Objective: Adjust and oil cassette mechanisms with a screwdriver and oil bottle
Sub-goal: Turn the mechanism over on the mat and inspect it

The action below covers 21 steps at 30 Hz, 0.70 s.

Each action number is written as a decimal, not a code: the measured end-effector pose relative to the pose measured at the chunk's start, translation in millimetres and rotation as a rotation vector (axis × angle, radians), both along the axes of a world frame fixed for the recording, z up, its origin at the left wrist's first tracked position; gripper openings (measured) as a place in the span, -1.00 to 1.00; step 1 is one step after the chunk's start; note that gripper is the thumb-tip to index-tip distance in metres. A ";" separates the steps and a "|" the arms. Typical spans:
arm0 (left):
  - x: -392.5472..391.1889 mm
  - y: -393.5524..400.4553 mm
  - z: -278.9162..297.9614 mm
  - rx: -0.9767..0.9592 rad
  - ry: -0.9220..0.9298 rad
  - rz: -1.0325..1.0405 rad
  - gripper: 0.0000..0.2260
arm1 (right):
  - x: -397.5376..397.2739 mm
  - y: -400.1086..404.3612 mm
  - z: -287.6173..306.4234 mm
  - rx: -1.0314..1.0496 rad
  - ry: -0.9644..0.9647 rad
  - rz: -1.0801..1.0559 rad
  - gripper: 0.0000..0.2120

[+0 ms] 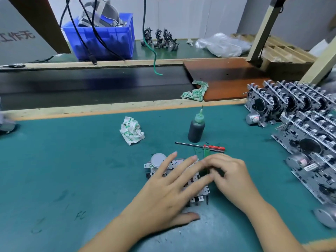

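A metal cassette mechanism (173, 163) with a round silver motor lies flat on the green mat (72, 170) in front of me. My left hand (167, 190) rests on top of it with straight, spread fingers. My right hand (229, 175) sits at the mechanism's right edge, its fingers curled over a dark part there; what they pinch is hidden. Just beyond the hands lies a red-handled screwdriver (201, 146), tip pointing left. Behind it stands a dark oil bottle (196, 128) with a green needle nozzle, upright.
Rows of cassette mechanisms (300, 124) are stacked on the right side of the mat. A crumpled cloth (131, 130) lies left of the bottle, another (195, 91) by a brown board. A blue bin (101, 40) and a dark conveyor belt (91, 84) are farther back.
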<state>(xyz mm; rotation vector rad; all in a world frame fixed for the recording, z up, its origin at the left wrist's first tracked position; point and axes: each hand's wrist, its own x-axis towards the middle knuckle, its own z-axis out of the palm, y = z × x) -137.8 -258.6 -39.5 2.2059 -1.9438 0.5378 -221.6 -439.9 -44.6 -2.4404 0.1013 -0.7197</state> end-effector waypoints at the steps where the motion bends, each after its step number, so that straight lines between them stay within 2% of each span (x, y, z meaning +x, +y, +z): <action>1: 6.0 5.4 1.6 -0.023 0.067 -0.037 -0.17 | 0.5 1.3 -0.2 0.000 -0.002 -0.010 -0.71; 5: 28.2 32.0 5.5 -0.058 0.540 0.055 0.01 | 0.8 2.8 -1.5 0.008 0.017 -0.045 -0.70; 9: 36.1 39.6 3.6 -0.049 0.866 0.131 0.01 | 0.9 4.3 -3.1 0.017 0.021 -0.054 -0.70; 15: 40.5 42.7 3.0 -0.003 0.877 0.116 -0.02 | 1.0 3.8 -5.2 0.020 0.057 -0.068 -0.63; 21: 40.5 43.3 2.9 0.008 0.897 0.122 -0.01 | 2.0 4.6 -5.4 0.010 0.028 -0.094 -0.66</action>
